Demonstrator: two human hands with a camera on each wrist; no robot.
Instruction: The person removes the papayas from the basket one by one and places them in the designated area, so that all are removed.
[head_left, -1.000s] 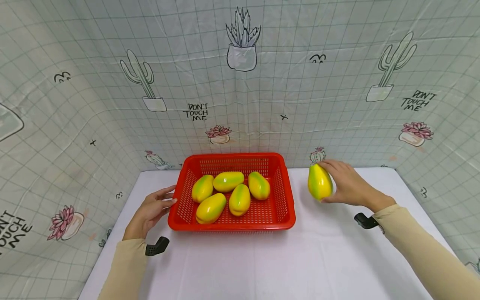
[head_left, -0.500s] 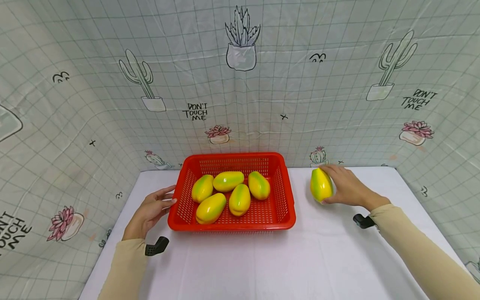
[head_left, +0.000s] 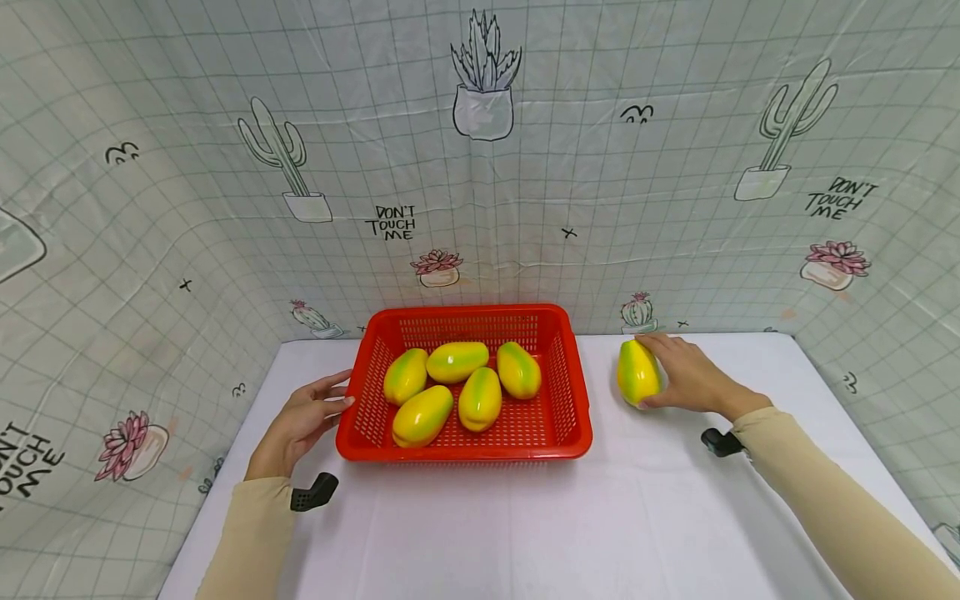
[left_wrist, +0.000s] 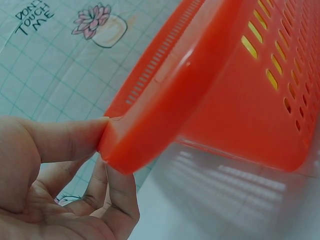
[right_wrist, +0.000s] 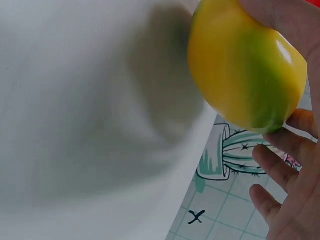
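Note:
A red plastic basket (head_left: 558, 429) with slotted walls stands on the table and holds several yellow-green papayas (head_left: 480, 400). At its left side my left hand (head_left: 302, 421) pinches the rim. The left wrist view has the thumb (left_wrist: 70, 140) on one side of the basket rim (left_wrist: 150, 115) and fingertips under it. To the right of the basket, my right hand (head_left: 690, 373) holds one more papaya (head_left: 637, 372) between thumb and fingers. In the right wrist view this papaya (right_wrist: 245, 65) is close over the table, its shadow beside it; the other fingers are spread.
A white cloth covers the table (head_left: 480, 525). Behind and at both sides hangs a grid-patterned curtain (head_left: 525, 192) printed with cacti. The basket's far side stands close to the curtain. A black wrist camera (head_left: 315, 492) sits on each sleeve.
My right hand has lowered the papaya toward the table and turned it a little. The left hand and the basket have stayed in place.

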